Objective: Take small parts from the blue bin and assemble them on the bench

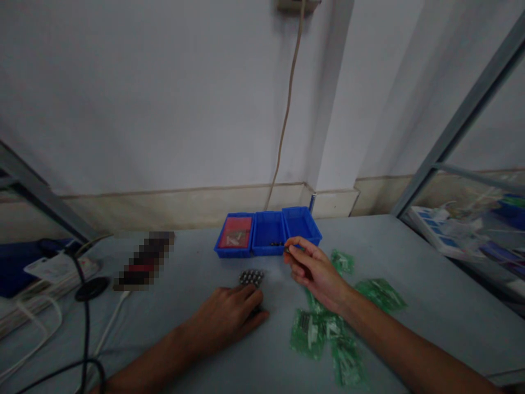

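My left hand (229,319) lies palm down on the grey table, fingers curled over the near edge of a small dark gridded block (251,277). My right hand (314,271) hovers just in front of three blue bins, thumb and forefinger pinched on a tiny dark part too small to name. The left bin (235,236) holds a red sheet with small pieces, the middle bin (268,234) holds a few dark bits, and the right bin (301,224) looks empty. Several green bagged parts (379,293) lie under and around my right forearm.
The grey table (443,273) runs back to a white wall with a hanging cord (287,109). Black and white cables (84,323) and a round black base (92,288) sit at the left. A metal frame and shelves with clutter (467,224) stand at the right.
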Available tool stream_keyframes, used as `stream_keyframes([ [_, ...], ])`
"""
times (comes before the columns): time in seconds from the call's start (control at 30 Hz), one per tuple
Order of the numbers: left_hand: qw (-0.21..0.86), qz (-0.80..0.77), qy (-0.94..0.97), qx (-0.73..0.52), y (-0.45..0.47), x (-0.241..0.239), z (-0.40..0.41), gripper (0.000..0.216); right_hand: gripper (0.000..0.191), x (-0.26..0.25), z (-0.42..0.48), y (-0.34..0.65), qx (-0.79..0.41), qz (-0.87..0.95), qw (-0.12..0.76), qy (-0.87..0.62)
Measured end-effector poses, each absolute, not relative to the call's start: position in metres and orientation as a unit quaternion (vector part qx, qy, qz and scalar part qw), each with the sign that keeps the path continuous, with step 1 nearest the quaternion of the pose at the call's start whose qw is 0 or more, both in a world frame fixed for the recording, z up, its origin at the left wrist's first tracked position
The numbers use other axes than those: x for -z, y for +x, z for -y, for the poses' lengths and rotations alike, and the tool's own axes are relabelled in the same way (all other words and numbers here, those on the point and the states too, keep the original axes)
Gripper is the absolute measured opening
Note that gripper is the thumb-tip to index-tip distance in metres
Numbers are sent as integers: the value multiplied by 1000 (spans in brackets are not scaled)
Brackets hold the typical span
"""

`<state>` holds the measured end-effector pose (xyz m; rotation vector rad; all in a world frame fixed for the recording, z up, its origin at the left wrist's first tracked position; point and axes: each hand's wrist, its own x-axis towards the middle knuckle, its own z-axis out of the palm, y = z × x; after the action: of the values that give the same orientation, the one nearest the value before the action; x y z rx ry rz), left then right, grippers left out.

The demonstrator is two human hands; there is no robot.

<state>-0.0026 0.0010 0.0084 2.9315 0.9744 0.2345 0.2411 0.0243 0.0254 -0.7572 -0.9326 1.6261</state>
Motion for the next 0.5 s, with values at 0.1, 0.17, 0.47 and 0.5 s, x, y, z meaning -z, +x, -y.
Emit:
stream_keyframes([
  [0.1, 22, -319, 945, -75, -3, -9, 0, 29, 28, -25, -24, 240, -655, 412, 536, -337],
  [0.17, 20, -320, 945, -65, -3, -10, 0, 27, 31, -25, -24, 239, -629, 435, 537, -356],
  [0.47, 28, -327, 944, -33, -1, -13, 0, 20, 26, -19, -27, 238, -494, 537, 542, -416],
  [0.5, 28, -328, 944, -33, -1, -14, 0, 20, 25, -18, -27, 239, -491, 540, 541, -418],
])
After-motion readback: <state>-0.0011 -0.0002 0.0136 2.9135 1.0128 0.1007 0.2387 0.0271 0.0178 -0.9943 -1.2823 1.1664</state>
